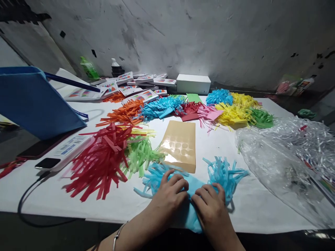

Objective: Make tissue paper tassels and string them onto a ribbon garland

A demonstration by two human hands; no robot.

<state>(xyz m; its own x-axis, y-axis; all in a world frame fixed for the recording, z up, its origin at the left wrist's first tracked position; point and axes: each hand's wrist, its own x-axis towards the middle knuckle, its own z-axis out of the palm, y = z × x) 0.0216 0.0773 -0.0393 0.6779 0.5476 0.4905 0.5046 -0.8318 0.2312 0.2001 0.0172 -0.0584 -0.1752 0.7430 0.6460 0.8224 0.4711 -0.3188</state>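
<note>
A light blue fringed paper piece (222, 174) lies at the near edge of the white table (251, 205), its cut strips fanning left and right. My left hand (171, 191) and my right hand (209, 204) press side by side on its uncut middle, fingers curled onto the paper. Just beyond the hands lies a tan sheet (180, 144) with rows of round dots. Left of my left hand sit a green fringe bundle (140, 155) and a big red fringe bundle (101, 162).
Orange, blue, red, pink, yellow and green fringe piles (235, 113) line the far side. A crumpled clear plastic bag (285, 160) covers the right. A blue bag (34, 101), a phone (47, 162) with cable, booklets and a white box (193, 83) stand at left and back.
</note>
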